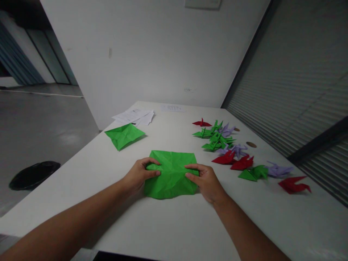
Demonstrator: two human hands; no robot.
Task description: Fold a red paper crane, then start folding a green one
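Note:
A creased sheet of green paper (171, 181) lies in front of me on the white table (176, 232). My left hand (141, 173) pinches its left edge between thumb and fingers. At the opposite edge, my right hand (202, 179) pinches the paper the same way, thumb below the index finger. A crease runs across the sheet between both hands. Farther off to the left rests another creased green sheet (125, 136), touched by neither hand. Folded paper cranes in green (214, 137), red (225, 158) and purple (278, 169) lie grouped to the right.
Printed white papers (133, 116) sit at the table's far left, and one more printed sheet (172, 108) lies by the wall. Round holes (251, 144) mark the right side near the window blinds (299, 90). A black-lined bin (34, 175) stands on the floor to the left.

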